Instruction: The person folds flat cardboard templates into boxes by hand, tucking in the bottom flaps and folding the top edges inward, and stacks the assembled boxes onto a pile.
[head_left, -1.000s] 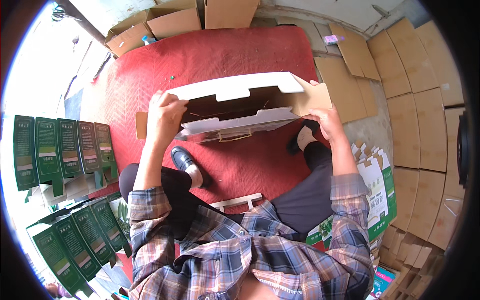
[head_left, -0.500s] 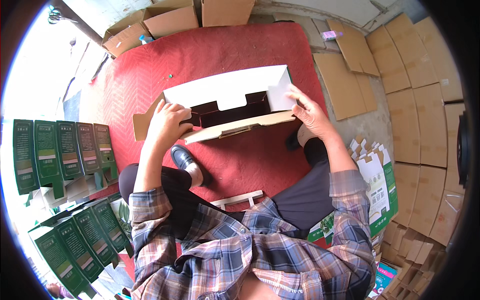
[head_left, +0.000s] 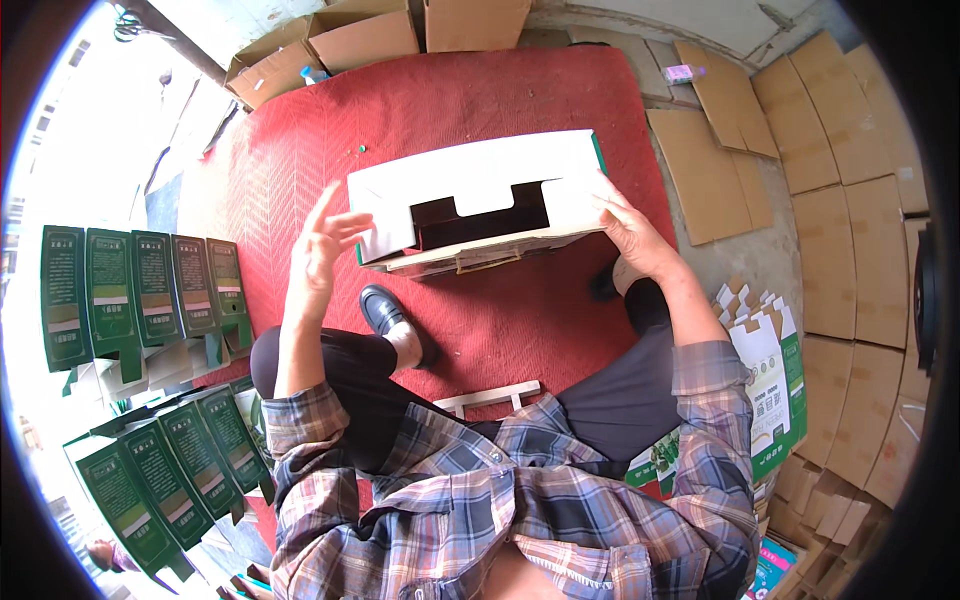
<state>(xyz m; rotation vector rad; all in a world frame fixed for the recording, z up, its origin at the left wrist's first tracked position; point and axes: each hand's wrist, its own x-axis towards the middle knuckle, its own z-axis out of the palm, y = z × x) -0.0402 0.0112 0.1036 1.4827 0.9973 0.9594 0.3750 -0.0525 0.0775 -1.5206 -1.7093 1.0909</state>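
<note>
Green cartons (head_left: pixel 152 290) stand in two rows at the left, and red carpet (head_left: pixel 290 150) spreads between them and the left hand (head_left: pixel 320 245). That hand is raised, palm turned right, fingers spread apart at the left end of a white-and-green carton (head_left: pixel 470 170). The carton is mid-scene between both hands, its notched opening facing up, carpet showing beyond its far edge. The right hand (head_left: pixel 632 230) slants in at the carton's right end, fingertips against it, though whether they pinch is hard to tell. Farther right, cardboard sheets (head_left: pixel 695 180) border the carpet, then stacked brown boxes (head_left: pixel 870 250)
</note>
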